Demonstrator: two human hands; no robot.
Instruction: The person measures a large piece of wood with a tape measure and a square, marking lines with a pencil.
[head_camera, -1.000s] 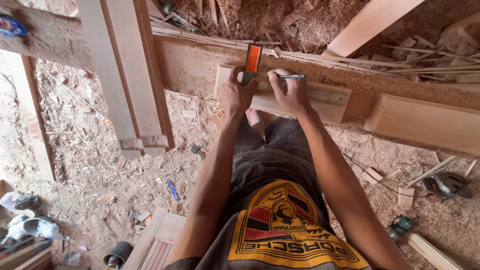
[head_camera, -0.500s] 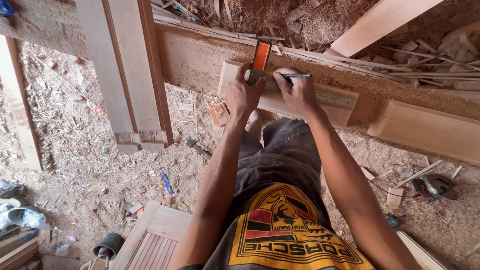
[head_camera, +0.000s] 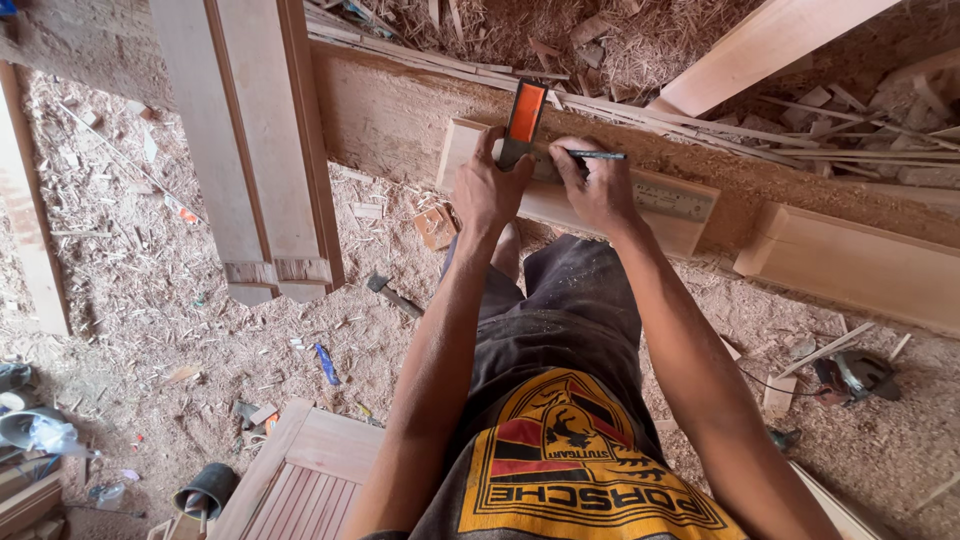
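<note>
**Marking up a plank with the square, sawdust everywhere**

While our left hand (head_camera: 487, 190) presses down on the try square (head_camera: 524, 122), fingers wrapped over its orange-faced stock, our right hand (head_camera: 597, 188) pinches a dark pencil (head_camera: 597, 155) between thumb and fingertips, its tip lying on the metal blade (head_camera: 672, 197). That blade is a flat grey ruler strip running along the top face of the pale wooden plank (head_camera: 480, 140), and the stock sticks up and away from us across the plank's far edge. So the square sits on the plank, right under both hands.

The plank is smooth, planed, light in colour, with crisp square edges. It rests on a long heavy beam (head_camera: 390, 110) whose top is caked in fine sawdust. Another planed board (head_camera: 860, 265) sits on the right, and a moulded door frame piece (head_camera: 250, 150) with stepped profiles leans on the left.

Below us we see a slatted wooden panel (head_camera: 300, 480), ribbed and reddish. The floor (head_camera: 150, 300) is bare dirt buried in shavings, chips and offcuts. A small hammer (head_camera: 392, 295) lies in the dust near our feet, and a power tool (head_camera: 855, 375) with a cord sits off to the right. Thin strips and scrap pile up behind the beam.
</note>
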